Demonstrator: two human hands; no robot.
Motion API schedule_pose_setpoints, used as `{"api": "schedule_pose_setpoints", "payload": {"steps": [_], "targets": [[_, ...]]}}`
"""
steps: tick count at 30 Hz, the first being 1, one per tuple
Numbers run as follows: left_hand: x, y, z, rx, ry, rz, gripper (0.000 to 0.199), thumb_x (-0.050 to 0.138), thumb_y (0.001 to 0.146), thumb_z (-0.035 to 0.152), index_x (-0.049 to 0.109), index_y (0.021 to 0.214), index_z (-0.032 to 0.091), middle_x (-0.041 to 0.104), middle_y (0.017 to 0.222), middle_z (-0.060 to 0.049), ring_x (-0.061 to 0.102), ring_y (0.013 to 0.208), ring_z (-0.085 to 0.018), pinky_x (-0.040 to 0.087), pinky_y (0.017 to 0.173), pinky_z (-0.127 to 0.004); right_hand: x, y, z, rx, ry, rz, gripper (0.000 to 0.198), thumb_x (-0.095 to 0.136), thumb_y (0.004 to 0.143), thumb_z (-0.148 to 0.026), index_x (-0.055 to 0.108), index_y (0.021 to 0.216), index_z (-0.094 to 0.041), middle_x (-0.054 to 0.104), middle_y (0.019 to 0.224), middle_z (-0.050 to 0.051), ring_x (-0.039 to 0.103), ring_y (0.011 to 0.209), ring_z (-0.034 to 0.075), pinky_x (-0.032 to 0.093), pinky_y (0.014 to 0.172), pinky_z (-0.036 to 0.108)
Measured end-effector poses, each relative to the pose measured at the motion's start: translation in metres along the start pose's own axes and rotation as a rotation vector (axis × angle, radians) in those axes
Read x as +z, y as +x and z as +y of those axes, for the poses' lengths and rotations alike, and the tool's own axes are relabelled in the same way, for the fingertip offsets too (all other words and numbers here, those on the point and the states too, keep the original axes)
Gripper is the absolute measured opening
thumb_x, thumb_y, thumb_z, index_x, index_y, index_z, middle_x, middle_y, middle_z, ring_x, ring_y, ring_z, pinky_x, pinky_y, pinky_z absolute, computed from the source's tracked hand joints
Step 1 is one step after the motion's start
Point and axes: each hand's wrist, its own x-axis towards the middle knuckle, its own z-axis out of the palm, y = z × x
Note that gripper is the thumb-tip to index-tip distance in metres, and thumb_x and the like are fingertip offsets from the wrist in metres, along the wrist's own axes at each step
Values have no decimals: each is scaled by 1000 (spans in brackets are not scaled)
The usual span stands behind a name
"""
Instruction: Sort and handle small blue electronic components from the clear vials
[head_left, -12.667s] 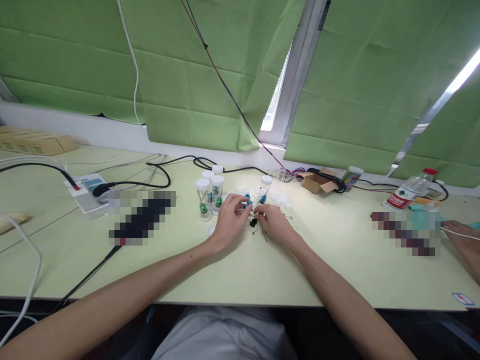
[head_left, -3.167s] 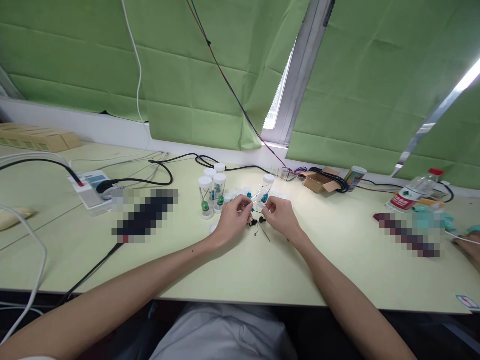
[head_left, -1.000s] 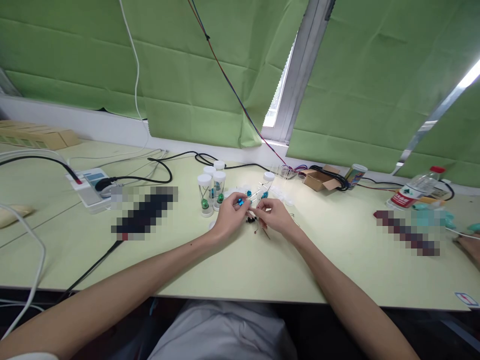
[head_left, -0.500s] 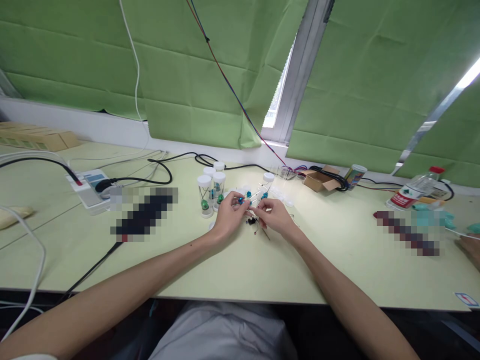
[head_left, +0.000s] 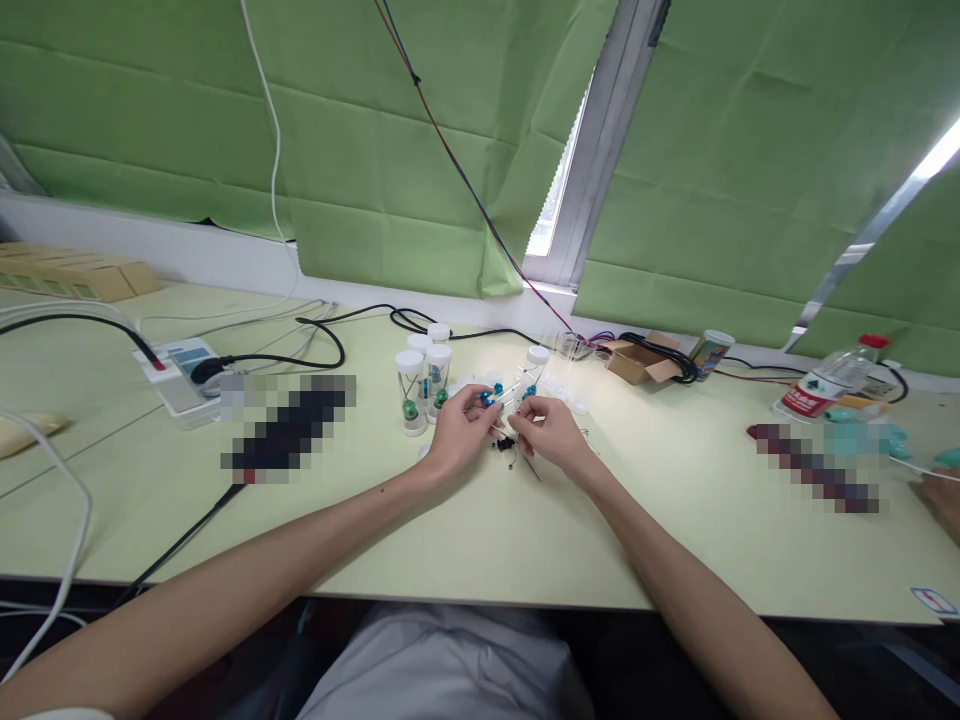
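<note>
The left hand (head_left: 466, 427) pinches a small blue-beaded piece (head_left: 487, 399), which lies between both hands, nearer the left, its long axis too small to tell; the right hand (head_left: 551, 430) curls inward, its grasp unclear.

Count one bare left hand (head_left: 466, 427) and one bare right hand (head_left: 547, 430) at the clock's centre, one shiny blue piece (head_left: 487, 399) in the left. At ten o'clock, count four white-lidded clear plastic cylindrical tubes (head_left: 409, 385); at one o'clock, one more. Count two green balls (head_left: 409, 409) in the front pair. Add one brown cardboard box (head_left: 637, 368) at two, one red-capped clear plastic bottle (head_left: 817, 390) at three, one white power strip (head_left: 160, 386) at nine.
</note>
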Motion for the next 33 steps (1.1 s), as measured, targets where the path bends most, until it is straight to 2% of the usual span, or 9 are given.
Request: {"api": "schedule_pose_setpoints", "payload": {"steps": [12, 22, 33], "targets": [[0, 0, 0, 42, 45, 11, 28, 69, 77, 37, 62, 98, 20, 56, 66, 4, 62, 54, -14, 48, 58, -28, 0, 0, 1, -7, -14, -5, 19, 58, 78, -29, 51, 63, -21, 55, 48, -4, 56, 42, 13, 42, 48, 24], [-2, 2, -5, 41, 58, -27, 36, 71, 74, 40, 63, 103, 20, 59, 71, 2, 61, 55, -14, 49, 55, -28, 1, -1, 1, -19, -1, -13, 19, 58, 79, -28, 51, 62, -21, 56, 47, -4, 55, 41, 14, 43, 49, 25], [0, 0, -3, 14, 7, -48, 32, 68, 77, 33, 61, 105, 19, 58, 72, 2, 65, 54, -16, 53, 57, -30, 1, -3, -3, -17, -29, -47, 17, 56, 78, -26, 51, 63, -21, 56, 48, -4, 55, 43, 13, 43, 49, 24]]}}
